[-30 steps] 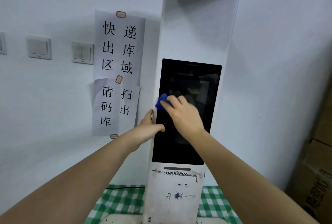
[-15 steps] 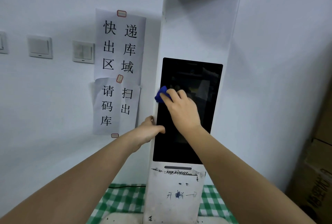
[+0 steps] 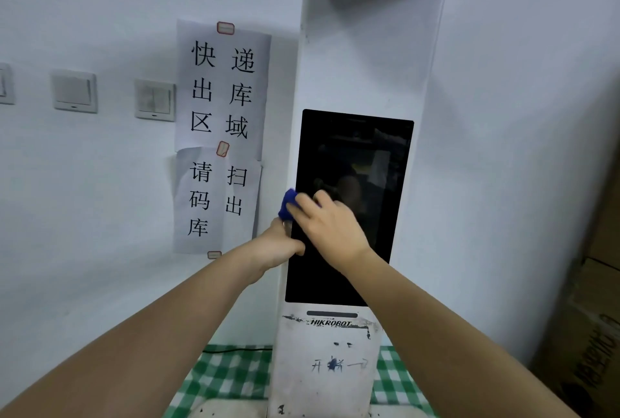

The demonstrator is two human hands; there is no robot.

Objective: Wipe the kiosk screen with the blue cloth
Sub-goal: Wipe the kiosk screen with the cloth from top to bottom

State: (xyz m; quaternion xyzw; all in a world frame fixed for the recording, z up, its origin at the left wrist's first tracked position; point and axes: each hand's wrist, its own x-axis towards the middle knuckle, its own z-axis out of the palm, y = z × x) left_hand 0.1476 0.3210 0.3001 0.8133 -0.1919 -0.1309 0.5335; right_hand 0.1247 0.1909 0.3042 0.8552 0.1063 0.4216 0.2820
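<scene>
A tall white kiosk (image 3: pixel 369 58) stands against the wall, with a dark, switched-off screen (image 3: pixel 362 162) set in its front. My right hand (image 3: pixel 330 226) holds a small blue cloth (image 3: pixel 288 203) and presses it against the screen's left edge, about halfway down. Most of the cloth is hidden under my fingers. My left hand (image 3: pixel 278 245) grips the kiosk's left side just below the cloth, thumb on the front by the screen's edge.
Two paper signs (image 3: pixel 221 89) with Chinese text and several wall switches (image 3: pixel 155 99) are on the wall to the left. The kiosk stands on a green checked cloth (image 3: pixel 228 377). A cardboard box (image 3: pixel 590 333) is at the right edge.
My right hand first slid the cloth up a little, then down and left to the screen's left edge. My left hand has stayed on the kiosk's side.
</scene>
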